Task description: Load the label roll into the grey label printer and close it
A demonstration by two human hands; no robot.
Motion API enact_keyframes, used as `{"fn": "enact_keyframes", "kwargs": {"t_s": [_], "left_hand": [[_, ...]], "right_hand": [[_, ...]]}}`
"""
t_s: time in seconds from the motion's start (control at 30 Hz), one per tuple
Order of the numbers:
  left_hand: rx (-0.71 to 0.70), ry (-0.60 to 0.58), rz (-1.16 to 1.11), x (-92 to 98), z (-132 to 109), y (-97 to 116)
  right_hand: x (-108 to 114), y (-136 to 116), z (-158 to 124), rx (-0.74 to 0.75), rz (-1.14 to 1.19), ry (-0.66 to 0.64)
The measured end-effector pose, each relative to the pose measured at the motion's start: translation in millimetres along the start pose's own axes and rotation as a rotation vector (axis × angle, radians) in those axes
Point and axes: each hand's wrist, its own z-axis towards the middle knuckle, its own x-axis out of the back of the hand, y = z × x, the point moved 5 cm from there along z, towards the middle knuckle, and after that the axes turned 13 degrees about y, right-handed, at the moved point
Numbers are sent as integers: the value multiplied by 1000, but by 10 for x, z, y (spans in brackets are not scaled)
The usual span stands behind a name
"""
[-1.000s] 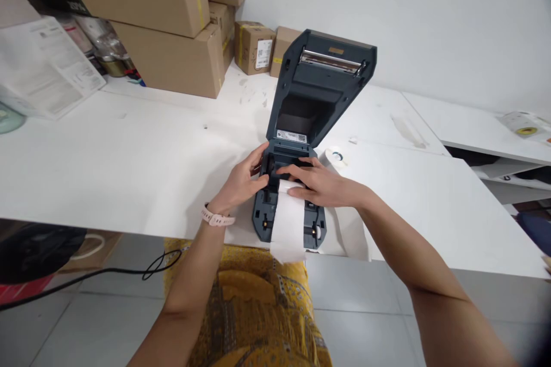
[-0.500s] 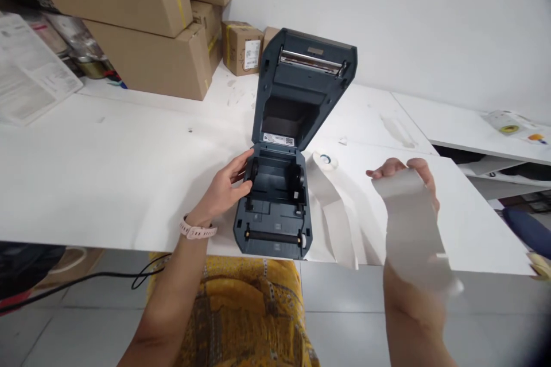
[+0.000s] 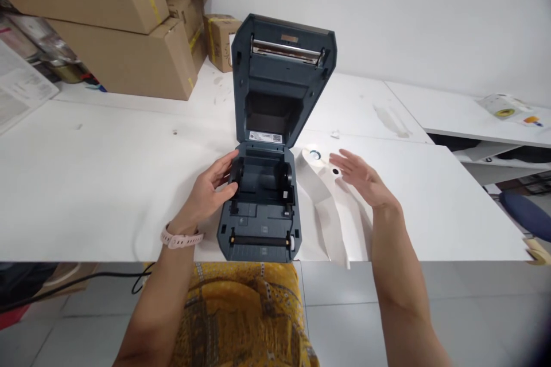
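Note:
A dark grey label printer (image 3: 262,215) stands at the table's front edge with its lid (image 3: 284,80) raised. Its roll bay is bare between two black holders, and a black roller crosses the front. My left hand (image 3: 210,192) grips the printer's left side, thumb on the rim. Just right of the printer lies a white label roll (image 3: 310,161) with a blue-ringed core, its strip trailing to the table edge. Beside it is a second white roll (image 3: 340,183) with a dark core hole. My right hand (image 3: 359,178) is open beside this roll, fingers stretched; contact is unclear.
Cardboard boxes (image 3: 124,57) are stacked at the back left, near a wall. Printed sheets (image 3: 21,92) lie at the far left. At the right stand a shelf unit (image 3: 482,126) and a blue seat (image 3: 525,212). A black cable (image 3: 86,284) hangs below the table edge.
My right hand has moved left and let go of the paper strip, which now lies on the table beside the first roll. My left hand stays on the printer. The view has shifted slightly right.

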Motion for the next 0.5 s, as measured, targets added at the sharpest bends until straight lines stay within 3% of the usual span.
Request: {"fn": "enact_keyframes", "kwargs": {"t_s": [0.1,0.3,0.4,0.5], "left_hand": [[-27,-38,-1,-11,-2,21],[-55,-66,-26,-11,9,4],[-66,-69,-50,-12,11,-12],[-85,-70,-72,-11,9,-14]], "right_hand": [[19,-225,78,45,-120,18],[-448,-494,465,85,-638,-287],[-564,-500,575,75,-638,-274],[-503,-556,537,46,-511,-187]]}}
